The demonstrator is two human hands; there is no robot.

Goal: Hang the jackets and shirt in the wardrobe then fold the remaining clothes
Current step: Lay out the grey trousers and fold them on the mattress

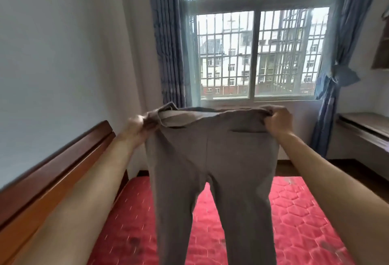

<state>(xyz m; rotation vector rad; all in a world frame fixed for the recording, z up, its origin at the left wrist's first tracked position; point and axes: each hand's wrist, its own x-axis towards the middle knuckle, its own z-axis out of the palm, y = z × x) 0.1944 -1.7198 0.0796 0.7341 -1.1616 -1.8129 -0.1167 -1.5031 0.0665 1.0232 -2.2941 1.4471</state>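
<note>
At the bottom of the frame, two bare forearms reach up from the lower corners toward the middle. The left hand (137, 124), blurred, pinches the left end of the waistband of a pair of grey trousers (210, 170), its fingers curled into the cloth. The right hand (278, 120) grips the right end, fingers curled over the band's edge. The trousers hang in the air at the centre of the frame, the waistband stretched between the two hands. A slit pocket shows just below the band on the right, and both legs drop straight down past the bottom edge. Beneath and behind them a red quilted mattress (299, 212) with dark smudges fills the lower middle and lower right. A brown wooden headboard (52, 172) runs along the lower left against a pale wall (52, 54). Farther back, in the upper middle, a barred window (254, 54) shows buildings outside. A blue left curtain (168, 43) hangs straight beside it, and the right curtain (336, 71) is tied back. A wooden desk (362, 126) sits at the right edge.
</note>
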